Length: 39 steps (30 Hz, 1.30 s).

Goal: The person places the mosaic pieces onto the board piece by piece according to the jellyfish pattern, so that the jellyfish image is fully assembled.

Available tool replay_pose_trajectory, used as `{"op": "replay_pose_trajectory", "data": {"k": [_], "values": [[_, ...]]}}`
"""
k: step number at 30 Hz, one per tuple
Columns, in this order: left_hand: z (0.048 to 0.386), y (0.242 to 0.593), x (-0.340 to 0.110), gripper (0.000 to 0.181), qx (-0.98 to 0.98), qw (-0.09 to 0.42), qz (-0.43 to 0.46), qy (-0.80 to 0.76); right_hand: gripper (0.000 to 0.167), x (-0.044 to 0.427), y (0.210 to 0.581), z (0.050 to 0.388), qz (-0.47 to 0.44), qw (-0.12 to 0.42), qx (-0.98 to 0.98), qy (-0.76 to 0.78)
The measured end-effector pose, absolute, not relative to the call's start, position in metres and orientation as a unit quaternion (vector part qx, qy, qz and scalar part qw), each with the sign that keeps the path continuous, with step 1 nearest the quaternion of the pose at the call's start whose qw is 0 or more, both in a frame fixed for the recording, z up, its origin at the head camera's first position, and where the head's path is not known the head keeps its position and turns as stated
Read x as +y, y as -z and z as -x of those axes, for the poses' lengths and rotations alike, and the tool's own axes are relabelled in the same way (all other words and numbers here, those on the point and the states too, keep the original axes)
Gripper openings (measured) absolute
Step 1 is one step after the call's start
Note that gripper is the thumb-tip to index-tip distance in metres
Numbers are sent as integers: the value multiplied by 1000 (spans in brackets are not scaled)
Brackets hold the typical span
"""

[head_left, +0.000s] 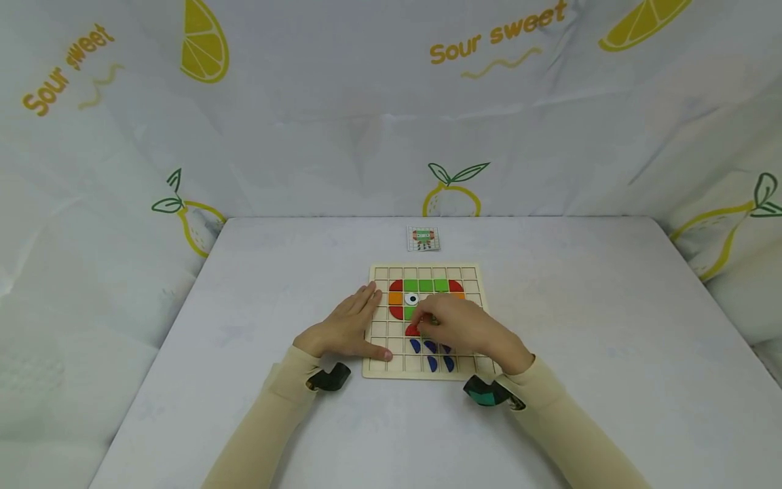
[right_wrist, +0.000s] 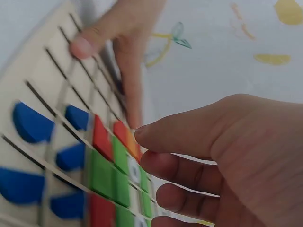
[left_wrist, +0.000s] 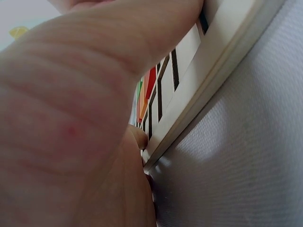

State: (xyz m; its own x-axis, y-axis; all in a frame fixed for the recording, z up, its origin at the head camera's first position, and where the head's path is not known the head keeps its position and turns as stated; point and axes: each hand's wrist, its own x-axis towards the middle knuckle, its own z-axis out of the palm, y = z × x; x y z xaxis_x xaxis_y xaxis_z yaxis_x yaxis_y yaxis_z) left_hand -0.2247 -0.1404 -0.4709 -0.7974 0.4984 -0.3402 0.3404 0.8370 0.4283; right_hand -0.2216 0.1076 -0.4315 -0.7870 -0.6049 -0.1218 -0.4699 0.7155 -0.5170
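Observation:
A wooden grid board [head_left: 377, 367] lies on the table, bearing red, orange and green pieces, a white eye piece [head_left: 411, 299] and several blue half-round pieces [head_left: 432, 364]. My left hand [head_left: 348, 326] rests on the board's left side, fingers spread and thumb on its lower left. Above the middle of the board is my right hand [head_left: 458, 326], its fingers bent beside a red rounded piece [head_left: 412, 331]. The right wrist view shows thumb and index fingertips [right_wrist: 147, 163] close together, with no piece visible between them. My right hand hides part of the pattern.
A small picture card [head_left: 423, 238] with a coloured figure on a grid lies behind the board. White cloth with lemon prints [head_left: 342, 136] hangs behind and beside the table. Dark wrist cameras [head_left: 330, 377] sit below both hands, close to the board's front edge.

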Motion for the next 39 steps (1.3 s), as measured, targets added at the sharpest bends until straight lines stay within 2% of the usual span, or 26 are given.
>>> {"op": "replay_pose_trajectory", "data": {"k": [9, 18, 26, 31, 39], "values": [[224, 471, -140, 124, 934, 224, -224, -168, 15, 152, 410, 234, 244, 131, 920, 277], [224, 472, -141, 124, 933, 224, -224, -168, 16, 190, 403, 241, 183, 227, 925, 242], [224, 473, -142, 124, 933, 225, -224, -167, 12, 207, 414, 245, 150, 278, 927, 201], [223, 472, -141, 123, 933, 227, -224, -169, 19, 209, 422, 244, 109, 331, 917, 192], [224, 471, -140, 124, 932, 224, -227, -171, 24, 209, 428, 245, 98, 338, 917, 189]]}}
